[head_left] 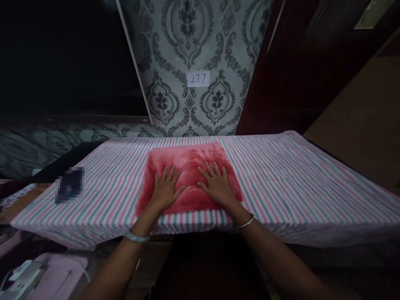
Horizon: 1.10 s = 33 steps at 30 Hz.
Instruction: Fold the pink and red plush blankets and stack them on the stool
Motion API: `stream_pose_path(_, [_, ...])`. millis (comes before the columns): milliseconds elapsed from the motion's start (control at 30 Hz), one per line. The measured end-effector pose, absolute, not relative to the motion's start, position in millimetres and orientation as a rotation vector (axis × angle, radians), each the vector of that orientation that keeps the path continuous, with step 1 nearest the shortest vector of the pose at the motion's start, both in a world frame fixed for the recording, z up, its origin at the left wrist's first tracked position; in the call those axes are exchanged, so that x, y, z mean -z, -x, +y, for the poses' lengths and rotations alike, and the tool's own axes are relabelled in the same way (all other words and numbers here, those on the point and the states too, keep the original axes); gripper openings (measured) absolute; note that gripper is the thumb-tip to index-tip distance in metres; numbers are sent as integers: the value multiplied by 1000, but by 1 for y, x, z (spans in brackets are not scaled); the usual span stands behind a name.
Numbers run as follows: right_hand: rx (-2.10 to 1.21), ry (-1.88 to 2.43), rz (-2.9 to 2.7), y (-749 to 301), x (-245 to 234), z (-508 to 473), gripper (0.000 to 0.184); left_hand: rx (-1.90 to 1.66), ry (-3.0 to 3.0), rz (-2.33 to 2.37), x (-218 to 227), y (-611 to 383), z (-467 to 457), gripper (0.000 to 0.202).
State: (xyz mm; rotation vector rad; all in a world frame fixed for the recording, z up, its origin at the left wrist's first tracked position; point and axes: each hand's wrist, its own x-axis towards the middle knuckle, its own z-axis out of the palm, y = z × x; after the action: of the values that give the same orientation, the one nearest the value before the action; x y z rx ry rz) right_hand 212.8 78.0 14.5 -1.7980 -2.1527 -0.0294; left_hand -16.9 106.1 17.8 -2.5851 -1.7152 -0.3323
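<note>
A red, plush-looking piece of fabric (187,202), roughly rectangular, lies flat near the front edge of the table. Darker and lighter patches mark its nap. On its left half rests my left hand (166,187), palm down with fingers spread. My right hand (216,183) lies the same way on the right half, its fingers pointing away from me. Neither hand grips anything. Between the two hands a strip of the red fabric shows. Both wrists wear a bangle.
A striped cloth (281,179) in pink, grey and white covers the table. At the left sits a dark pixelated object (70,185). Behind are patterned wallpaper with a paper label (198,78) reading 277, a dark screen (68,58) and a dark red panel (290,62). A power strip (25,277) is lower left.
</note>
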Motion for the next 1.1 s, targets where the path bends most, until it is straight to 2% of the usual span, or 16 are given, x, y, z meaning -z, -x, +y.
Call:
stream_pose_path(233, [-36,1709,-2104,-216,-20,81,59,247,2555,-1688,-27,19,110,64])
stream_pose_path(367, [-80,1560,-1765,-250,-16,77,51,229,2527,-1699,-28,18,109,65])
stream_pose_path(433, [-245,1505,-1447,-273,-10,73,50,241,2520,-1695,-27,18,110,65])
stream_pose_path(567, [-847,1330,-945,-305,4,61,50,286,2515,-1658,-23,21,113,64])
stream_pose_path(667, [-1176,1174,-839,-315,3,52,44,353,2512,-1622,-16,23,118,65])
stream_pose_path(767, [-1371,1150,-963,-320,-6,48,33,398,2506,-1599,-11,25,120,65])
stream_pose_path(900, [-1317,1211,-1198,-319,-15,53,29,401,2516,-1611,-12,24,119,65])
stream_pose_path(1100, [-1049,1201,-1379,-308,-20,66,43,395,2524,-1630,-14,25,118,64])
